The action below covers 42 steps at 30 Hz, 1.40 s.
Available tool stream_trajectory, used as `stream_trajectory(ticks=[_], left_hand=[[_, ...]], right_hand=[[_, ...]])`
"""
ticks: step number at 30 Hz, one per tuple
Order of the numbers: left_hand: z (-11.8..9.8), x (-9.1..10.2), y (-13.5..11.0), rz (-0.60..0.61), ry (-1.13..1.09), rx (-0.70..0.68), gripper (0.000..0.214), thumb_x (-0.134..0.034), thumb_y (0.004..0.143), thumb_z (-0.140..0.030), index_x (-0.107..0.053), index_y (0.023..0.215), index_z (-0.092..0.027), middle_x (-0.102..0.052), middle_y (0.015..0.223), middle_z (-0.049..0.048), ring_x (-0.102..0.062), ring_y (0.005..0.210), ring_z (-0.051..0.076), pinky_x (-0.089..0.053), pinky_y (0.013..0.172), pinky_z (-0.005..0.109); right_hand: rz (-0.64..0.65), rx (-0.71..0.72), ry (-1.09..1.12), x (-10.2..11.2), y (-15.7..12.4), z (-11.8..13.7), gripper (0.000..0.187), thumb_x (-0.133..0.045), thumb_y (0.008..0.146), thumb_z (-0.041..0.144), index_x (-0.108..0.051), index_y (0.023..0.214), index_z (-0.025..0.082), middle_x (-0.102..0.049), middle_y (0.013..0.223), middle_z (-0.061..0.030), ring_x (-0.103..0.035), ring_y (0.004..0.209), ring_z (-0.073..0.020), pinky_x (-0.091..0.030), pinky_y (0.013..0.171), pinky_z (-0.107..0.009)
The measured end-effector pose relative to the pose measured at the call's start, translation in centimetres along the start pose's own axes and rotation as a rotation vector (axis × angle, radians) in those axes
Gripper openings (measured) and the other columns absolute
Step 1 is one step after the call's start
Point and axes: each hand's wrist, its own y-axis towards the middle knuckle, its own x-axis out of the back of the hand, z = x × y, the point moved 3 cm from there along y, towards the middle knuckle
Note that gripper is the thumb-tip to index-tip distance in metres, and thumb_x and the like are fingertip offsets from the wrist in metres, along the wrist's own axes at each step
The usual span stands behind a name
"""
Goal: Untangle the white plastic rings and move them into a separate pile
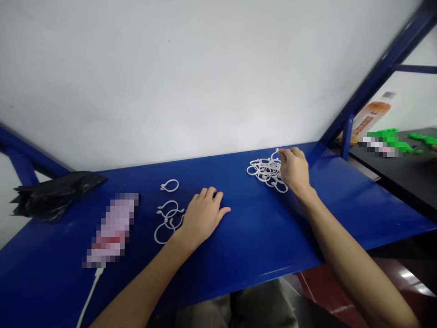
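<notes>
My right hand point(294, 171) is over the far right part of the blue table, fingers pinched on a white plastic ring point(274, 155) with a small knob at its end. Below and beside it lies a heap of similar white rings point(264, 171), partly covered by that hand. Palm down on the tabletop, my left hand point(204, 212) has its thumb stretched out and fingers loosely bent, with nothing visible in it. Just left of it, several loose rings point(165, 233) overlap, some partly hidden by the hand. One single ring point(171, 185) lies farther back, its ends together.
A blurred-out pinkish phone-like object point(114, 225) with a white cable point(89, 296) lies on the blue table point(246, 246). Black plastic bag point(56, 196) at the left edge; white wall behind. On a dark table at right stand a bottle point(370, 118) and green pieces point(392, 139).
</notes>
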Motion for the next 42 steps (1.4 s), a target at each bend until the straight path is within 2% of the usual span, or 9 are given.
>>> stream_trajectory(ticks=[5,11,17,21,26,28,33,39,42], left_hand=[[-1.3,0.0,-0.2,-0.038,-0.317,-0.257,0.037,-0.061,0.094,-0.041,-0.059,0.126,-0.022,-0.055,0.133,0.0101,-0.054,0.12,0.027,-0.05,0.098,0.042],[-0.4,-0.1,0.0,-0.07,-0.32,-0.173,0.048,-0.065,0.09,-0.042,-0.055,0.132,-0.021,-0.055,0.134,0.0108,-0.053,0.122,0.03,-0.043,0.104,0.048],[0.0,-0.4,0.2,-0.005,-0.319,-0.175,0.048,-0.062,0.091,-0.047,-0.057,0.132,-0.022,-0.061,0.121,0.0085,-0.055,0.111,0.027,-0.043,0.095,0.045],[0.0,-0.8,0.4,-0.037,-0.266,-0.147,0.051,-0.065,0.089,-0.05,-0.059,0.128,-0.019,-0.063,0.115,0.0085,-0.055,0.105,0.027,-0.042,0.093,0.044],[0.4,-0.4,0.5,-0.178,-0.223,-0.064,0.046,-0.066,0.089,-0.048,-0.061,0.125,-0.019,-0.066,0.111,0.0089,-0.057,0.103,0.028,-0.043,0.09,0.044],[0.6,-0.1,0.4,-0.238,-0.232,-0.039,0.041,-0.061,0.093,-0.045,-0.061,0.124,-0.018,-0.067,0.112,0.0094,-0.058,0.104,0.028,-0.042,0.09,0.044],[0.7,0.0,0.3,-0.285,-0.423,0.02,0.036,-0.046,0.1,-0.04,-0.054,0.128,-0.019,-0.07,0.108,0.0072,-0.061,0.099,0.023,-0.043,0.092,0.042],[0.7,0.1,0.3,-0.214,-0.725,0.029,0.043,-0.024,0.106,-0.044,-0.053,0.129,-0.021,-0.073,0.097,0.0032,-0.065,0.089,0.018,-0.045,0.09,0.037],[0.6,0.5,0.2,-0.228,-0.751,-0.002,0.044,-0.03,0.105,-0.049,-0.052,0.132,-0.022,-0.073,0.1,0.0034,-0.066,0.089,0.017,-0.045,0.089,0.035]], right_hand=[[0.147,-0.05,-0.073,-0.3,0.0,-0.9,0.022,-0.052,0.093,0.024,-0.072,0.098,0.015,-0.072,0.091,-0.013,-0.056,0.083,-0.0272,-0.044,0.073,-0.038],[0.207,0.002,-0.159,-0.4,-0.3,-0.8,0.022,-0.053,0.092,0.024,-0.073,0.094,0.016,-0.071,0.093,-0.0144,-0.056,0.085,-0.0276,-0.041,0.074,-0.04],[0.088,0.033,-0.12,0.1,-0.3,0.2,0.024,-0.056,0.092,0.03,-0.073,0.099,0.015,-0.068,0.1,-0.0179,-0.053,0.098,-0.0339,-0.043,0.079,-0.047],[0.097,0.163,0.118,0.4,-1.1,3.5,0.022,-0.056,0.095,0.03,-0.072,0.098,0.017,-0.069,0.098,-0.014,-0.056,0.098,-0.0315,-0.045,0.087,-0.052],[0.461,0.486,0.601,-0.4,-4.7,9.4,0.03,-0.054,0.091,0.015,-0.063,0.119,0.02,-0.063,0.118,-0.0105,-0.06,0.109,-0.0238,-0.051,0.096,-0.046],[0.532,0.513,0.702,-0.4,-5.7,10.6,0.037,-0.055,0.089,0.014,-0.057,0.126,0.02,-0.059,0.124,-0.0115,-0.06,0.112,-0.0229,-0.053,0.095,-0.044],[0.445,0.497,0.815,0.5,-5.4,10.7,0.023,-0.057,0.096,0.024,-0.06,0.119,0.022,-0.058,0.127,-0.0111,-0.059,0.116,-0.0218,-0.052,0.099,-0.044],[0.453,0.463,0.795,0.8,-5.2,10.6,0.013,-0.057,0.098,0.029,-0.066,0.099,0.019,-0.071,0.092,-0.0045,-0.066,0.085,-0.0159,-0.053,0.077,-0.03],[0.493,0.362,0.734,0.4,-5.4,10.6,0.016,-0.057,0.097,0.03,-0.067,0.094,0.019,-0.071,0.084,-0.0026,-0.065,0.073,-0.0139,-0.049,0.067,-0.026]])
